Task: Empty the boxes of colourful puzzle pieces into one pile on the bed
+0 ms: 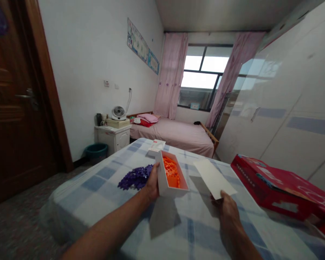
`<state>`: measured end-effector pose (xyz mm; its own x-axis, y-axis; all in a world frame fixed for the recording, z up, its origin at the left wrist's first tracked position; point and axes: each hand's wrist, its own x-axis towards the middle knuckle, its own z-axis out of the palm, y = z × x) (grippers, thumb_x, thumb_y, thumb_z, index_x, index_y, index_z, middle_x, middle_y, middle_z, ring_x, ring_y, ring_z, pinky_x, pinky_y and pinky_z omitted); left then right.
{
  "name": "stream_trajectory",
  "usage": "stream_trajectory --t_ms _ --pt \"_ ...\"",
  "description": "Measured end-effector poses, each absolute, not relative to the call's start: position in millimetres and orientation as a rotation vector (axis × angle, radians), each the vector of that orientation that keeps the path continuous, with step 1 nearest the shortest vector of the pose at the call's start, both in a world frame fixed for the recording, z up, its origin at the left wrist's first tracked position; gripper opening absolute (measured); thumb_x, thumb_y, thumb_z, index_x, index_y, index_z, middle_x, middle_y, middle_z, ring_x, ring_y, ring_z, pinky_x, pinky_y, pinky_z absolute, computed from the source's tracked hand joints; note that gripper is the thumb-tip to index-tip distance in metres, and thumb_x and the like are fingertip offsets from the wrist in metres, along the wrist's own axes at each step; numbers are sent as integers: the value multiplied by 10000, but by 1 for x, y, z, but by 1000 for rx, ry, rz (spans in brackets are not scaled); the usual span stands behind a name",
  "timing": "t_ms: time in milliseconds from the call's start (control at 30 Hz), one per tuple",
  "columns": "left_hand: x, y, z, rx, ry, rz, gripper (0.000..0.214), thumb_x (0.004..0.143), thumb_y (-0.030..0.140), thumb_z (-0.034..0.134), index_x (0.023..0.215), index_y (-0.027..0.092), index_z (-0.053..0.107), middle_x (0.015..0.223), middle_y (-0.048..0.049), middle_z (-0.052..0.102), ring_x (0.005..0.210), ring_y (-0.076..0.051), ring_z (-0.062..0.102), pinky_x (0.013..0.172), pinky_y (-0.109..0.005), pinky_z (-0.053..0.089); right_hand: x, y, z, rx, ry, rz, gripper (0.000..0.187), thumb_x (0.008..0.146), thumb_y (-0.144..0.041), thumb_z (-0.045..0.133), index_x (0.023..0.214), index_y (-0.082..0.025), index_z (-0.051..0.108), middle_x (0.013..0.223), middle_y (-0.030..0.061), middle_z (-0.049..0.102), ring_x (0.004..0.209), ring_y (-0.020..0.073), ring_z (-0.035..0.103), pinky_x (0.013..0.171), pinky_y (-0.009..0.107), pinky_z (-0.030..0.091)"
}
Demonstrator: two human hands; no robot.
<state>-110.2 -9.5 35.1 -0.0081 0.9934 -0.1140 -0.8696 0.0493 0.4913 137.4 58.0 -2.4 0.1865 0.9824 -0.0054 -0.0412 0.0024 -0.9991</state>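
My left hand [153, 183] grips the left side of an open white box [164, 182], which is tilted so its inside faces me. Orange plastic pieces [172, 172] lie in the box; their exact kind is hard to make out. In my right hand [227, 206] is a flat white cardboard piece [212, 177], pinched at its near end and held apart from the box, to its right. A pile of dark purple plastic pieces [135, 177] rests on the checked cloth, left of the box and close to my left hand.
A blue-and-white checked cloth [97, 182] covers the surface before me. Behind the open box lies another white box [156, 147]. A large red box [276, 184] stands at the right. Farther off are a bed [176, 135], a nightstand [113, 137] with a fan [118, 112], and a teal bin [96, 151].
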Motion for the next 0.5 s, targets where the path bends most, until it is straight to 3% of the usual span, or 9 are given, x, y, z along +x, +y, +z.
stream_trajectory --t_ms 167,333,500 --pt "-172 -29 61 430 726 1632 552 849 507 481 1170 64 562 939 -144 699 802 -251 681 809 -433 530 136 60 1 -1280 -1001 1110 296 690 -456 518 815 -188 536 616 -15 598 596 171 601 523 282 481" --pt "-244 -56 86 517 987 1760 435 874 430 469 1117 89 588 884 -117 699 747 -227 684 716 -395 567 131 61 1 -1263 -1091 1108 288 691 -463 518 733 -178 534 575 -16 571 533 145 550 497 268 458" --pt "-293 -76 97 498 1286 1687 360 881 395 464 982 82 611 774 -116 696 601 -201 669 593 -345 574 131 68 -9 -1216 -1139 1125 305 673 -463 551 721 -162 546 577 -15 570 531 142 550 514 271 464"
